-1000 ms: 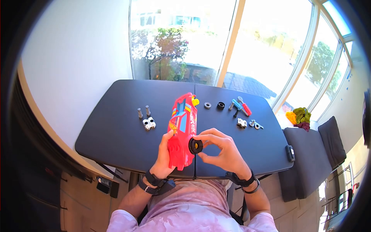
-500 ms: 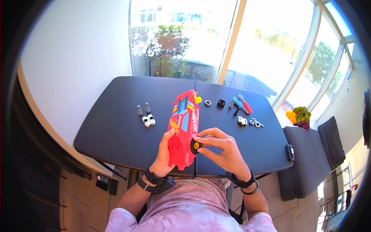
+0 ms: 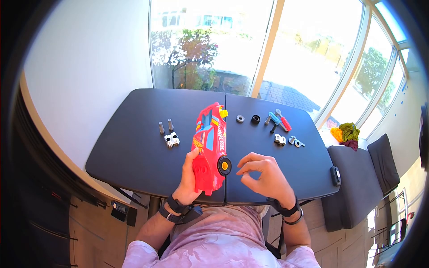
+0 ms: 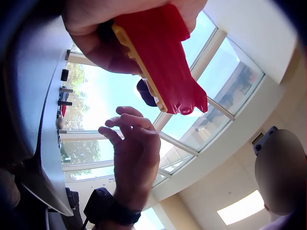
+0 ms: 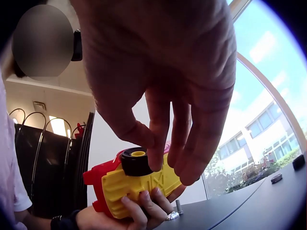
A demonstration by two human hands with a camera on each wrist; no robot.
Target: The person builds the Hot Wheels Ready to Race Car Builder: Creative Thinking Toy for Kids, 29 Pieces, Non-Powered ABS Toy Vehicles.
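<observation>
A red toy car [image 3: 208, 143] with a yellow underside [image 5: 139, 189] is held above the table, tilted upright. My left hand [image 3: 186, 179] grips it along its left side, and in the right wrist view those fingers wrap across the yellow bottom. On the car's right side sits a black wheel [image 3: 224, 165] with a yellow hub in its middle. Just right of that wheel is my right hand [image 3: 267, 177], holding nothing, its fingers loosely bent and a gap showing between them and the tyre. The left wrist view has this right hand [image 4: 135, 155] below the car.
On the dark table [image 3: 134, 156] stand two grey bolts [image 3: 161, 128] near a white part [image 3: 171, 140]. Farther right are a grey ring [image 3: 240, 119], a black wheel piece [image 3: 255, 119], red and blue toy tools [image 3: 285, 123], another white part [image 3: 279, 140] and a grey part [image 3: 296, 142].
My right fingers have come off the black wheel and drawn back to the right. A yellow hub now shows fully in the wheel. The left hand keeps its grip on the car.
</observation>
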